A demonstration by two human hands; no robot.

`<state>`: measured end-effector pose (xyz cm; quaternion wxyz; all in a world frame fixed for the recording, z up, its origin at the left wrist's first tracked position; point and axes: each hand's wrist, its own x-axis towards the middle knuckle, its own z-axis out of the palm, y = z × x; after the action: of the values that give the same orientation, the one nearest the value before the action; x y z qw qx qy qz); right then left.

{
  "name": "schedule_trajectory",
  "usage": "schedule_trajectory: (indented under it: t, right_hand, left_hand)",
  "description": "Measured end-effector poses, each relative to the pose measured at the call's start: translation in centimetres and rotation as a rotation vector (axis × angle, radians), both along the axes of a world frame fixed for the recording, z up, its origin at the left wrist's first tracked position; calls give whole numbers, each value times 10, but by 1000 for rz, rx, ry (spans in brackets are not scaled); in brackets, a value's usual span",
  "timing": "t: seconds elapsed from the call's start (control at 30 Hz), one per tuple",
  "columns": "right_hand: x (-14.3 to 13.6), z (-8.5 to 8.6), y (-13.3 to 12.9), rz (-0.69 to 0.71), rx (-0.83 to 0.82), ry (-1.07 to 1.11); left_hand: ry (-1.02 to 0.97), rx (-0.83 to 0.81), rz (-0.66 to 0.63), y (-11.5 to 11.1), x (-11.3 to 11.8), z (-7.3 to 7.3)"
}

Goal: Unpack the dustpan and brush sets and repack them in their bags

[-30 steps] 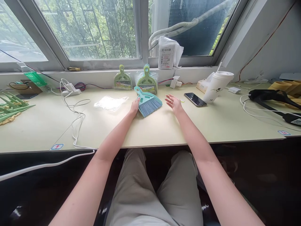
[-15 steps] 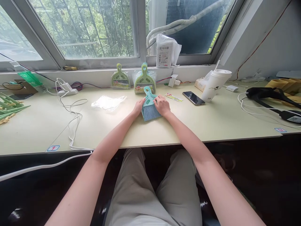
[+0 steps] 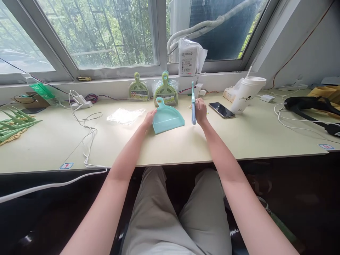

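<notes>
A turquoise dustpan is tilted toward me over the middle of the desk, and my left hand grips its left edge near the handle. To its right, apart from it, my right hand is closed on a small brush with blue bristles. The brush is upright and edge-on to me, bristles down. Behind the dustpan stand packaged green dustpan sets, with another wrapped set to their left. My right hand partly hides a printed card on the desk.
Crumpled clear plastic lies left of my left hand. A phone and a white cup are at the right. White cables cross the left part of the desk; black straps lie far right.
The brush has come off the dustpan and moved right in my right hand, turning edge-on. My left hand has shifted slightly left with the dustpan, whose inner face now shows.
</notes>
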<state>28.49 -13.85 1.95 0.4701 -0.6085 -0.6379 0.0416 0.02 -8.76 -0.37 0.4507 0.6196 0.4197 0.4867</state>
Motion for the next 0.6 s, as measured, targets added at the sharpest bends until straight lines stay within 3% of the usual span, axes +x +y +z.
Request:
schedule_trajectory:
  t: [0.1, 0.27, 0.6]
  right_hand:
    - [13, -12, 1, -103, -96, -78]
    - [16, -32, 1, -117, -294, -220]
    - [15, -28, -6, -105, -346, -494]
  left_hand:
    - [214, 34, 103, 9, -15, -1]
    - [396, 159, 234, 16, -26, -5]
    - [695, 147, 170, 13, -35, 0]
